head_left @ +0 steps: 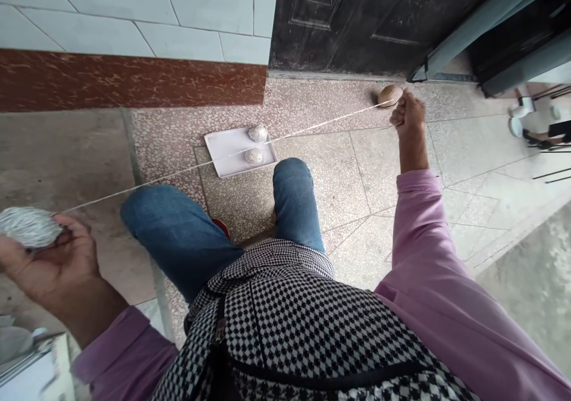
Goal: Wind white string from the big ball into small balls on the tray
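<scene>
At the left edge, my left hand (66, 264) cups a ball of white yarn (29, 226), its fingers curled round it. A white strand (312, 126) stretches taut from that ball across my knees, rising toward the right. Its far end is pinched in the closed fingers of my right hand (409, 114), held out with the arm extended. Beneath the strand lies a shallow white tray (223, 142) on the floor. Two smaller balls of white yarn, one farther back (257, 133) and one nearer (253, 156), sit at its right side.
Just behind my right hand, a rounded brown object (389, 96) rests on the speckled floor near the dark door (339, 26). A tiled wall (111, 8) stands ahead on the left. Papers or boxes (40, 365) lie at lower left. Another person's foot (537, 137) shows at far right.
</scene>
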Demonstrator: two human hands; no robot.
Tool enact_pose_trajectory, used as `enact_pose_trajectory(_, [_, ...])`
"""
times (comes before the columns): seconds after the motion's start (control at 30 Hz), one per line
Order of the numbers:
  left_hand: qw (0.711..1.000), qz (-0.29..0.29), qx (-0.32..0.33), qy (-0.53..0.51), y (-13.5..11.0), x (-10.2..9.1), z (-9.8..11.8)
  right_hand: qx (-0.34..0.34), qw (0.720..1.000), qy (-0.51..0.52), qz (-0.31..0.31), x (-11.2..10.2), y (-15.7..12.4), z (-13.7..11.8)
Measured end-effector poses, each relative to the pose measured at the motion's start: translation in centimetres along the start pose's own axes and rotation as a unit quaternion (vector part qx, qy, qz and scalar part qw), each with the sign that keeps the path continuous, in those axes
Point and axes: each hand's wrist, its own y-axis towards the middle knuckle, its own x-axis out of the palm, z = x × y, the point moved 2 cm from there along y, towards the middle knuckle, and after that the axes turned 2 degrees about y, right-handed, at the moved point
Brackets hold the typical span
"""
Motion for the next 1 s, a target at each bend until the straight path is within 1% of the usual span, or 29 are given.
enact_pose_trajectory(0.07, [1.0, 0.003, 0.003, -0.02, -0.3, 1.3, 0.2, 0.001, 0.996, -0.068, 0.055, -1.5, -1.1, 1.3])
enact_pose_trajectory(0.1, [1.0, -0.002, 0.004, -0.031, -0.6, 2.5, 0.2, 0.007, 0.993, -0.105, 0.061, -1.6, -1.9, 1.9])
enact_pose_trajectory(0.13, [0.999, -0.002, 0.009, -0.048, -1.1, 3.9, 0.3, 0.013, 0.988, -0.148, 0.051, -1.1, -2.9, 2.3])
enact_pose_trajectory(0.17, [0.998, -0.016, -0.003, -0.057, -1.8, 5.7, 0.2, 0.013, 0.981, -0.192, 0.027, -0.2, -3.9, 2.6])
enact_pose_trajectory(0.2, [0.997, -0.025, -0.015, -0.071, -2.6, 7.5, 0.0, 0.002, 0.972, -0.236, -0.003, 1.3, -5.1, 2.6])
enact_pose_trajectory(0.23, [0.996, -0.027, -0.022, -0.082, -3.5, 9.4, -0.2, -0.021, 0.964, -0.263, -0.035, 3.3, -6.4, 2.5])
enact_pose_trajectory(0.27, [0.995, -0.047, -0.03, -0.084, -4.5, 11.3, -0.6, -0.056, 0.962, -0.259, -0.072, 5.8, -7.8, 2.1])
enact_pose_trajectory(0.3, [0.991, -0.099, -0.052, -0.077, -5.7, 13.3, -1.1, -0.098, 0.963, -0.225, -0.113, 8.7, -9.4, 1.6])
enact_pose_trajectory(0.33, [0.987, -0.124, -0.075, -0.071, -7.0, 15.1, -1.9, -0.134, 0.963, -0.173, -0.157, 11.8, -11.3, 1.0])
enact_pose_trajectory(0.37, [0.983, -0.136, -0.094, -0.074, -8.2, 16.6, -2.7, -0.16, 0.959, -0.116, -0.206, 15.1, -13.4, 0.3])
enact_pose_trajectory(0.4, [0.98, -0.144, -0.108, -0.085, -9.3, 17.8, -3.7, -0.182, 0.947, -0.06, -0.257, 18.5, -15.7, -0.3])
enact_pose_trajectory(0.47, [0.973, -0.167, -0.132, -0.091, -11.3, 19.5, -5.8, -0.212, 0.92, 0.029, -0.327, 24.6, -20.7, -1.4])
enact_pose_trajectory(0.5, [0.97, -0.175, -0.142, -0.088, -12.0, 20.0, -6.8, -0.216, 0.906, 0.062, -0.357, 27.2, -23.3, -1.8])
enact_pose_trajectory(0.53, [0.968, -0.182, -0.153, -0.084, -12.5, 20.2, -7.8, -0.211, 0.895, 0.086, -0.383, 29.4, -25.8, -2.0])
enact_pose_trajectory(0.57, [0.966, -0.187, -0.163, -0.079, -12.8, 20.2, -8.7, -0.195, 0.888, 0.104, -0.404, 31.0, -28.0, -2.1])
enact_pose_trajectory(0.6, [0.964, -0.189, -0.172, -0.073, -13.0, 20.1, -9.5, -0.172, 0.883, 0.113, -0.421, 32.2, -30.1, -2.0])
enact_pose_trajectory(0.63, [0.962, -0.19, -0.181, -0.068, -13.0, 19.9, -10.3, -0.145, 0.882, 0.115, -0.433, 32.9, -32.0, -1.8])
enact_pose_trajectory(0.7, [0.96, -0.188, -0.198, -0.058, -12.9, 19.3, -11.6, -0.082, 0.88, 0.102, -0.456, 33.1, -35.0, -1.0])
enact_pose_trajectory(0.77, [0.96, -0.19, -0.203, -0.035, -12.8, 18.8, -12.9, -0.025, 0.881, 0.077, -0.466, 32.4, -37.4, -0.2])
enact_pose_trajectory(0.83, [0.961, -0.199, -0.19, 0.001, -12.7, 18.5, -13.9, 0.006, 0.885, 0.056, -0.463, 31.3, -39.2, 0.4])
enact_pose_trajectory(0.9, [0.963, -0.209, -0.168, 0.036, -12.5, 18.4, -14.7, 0.0, 0.881, 0.043, -0.472, 30.3, -40.6, 0.4])
enact_pose_trajectory(0.97, [0.966, -0.208, -0.139, 0.071, -12.3, 18.5, -15.3, -0.03, 0.864, 0.034, -0.501, 29.5, -41.0, -0.1])
enact_pose_trajectory(1.0, [0.966, -0.206, -0.123, 0.093, -12.2, 18.5, -15.4, -0.051, 0.854, 0.032, -0.516, 29.2, -40.7, -0.6])
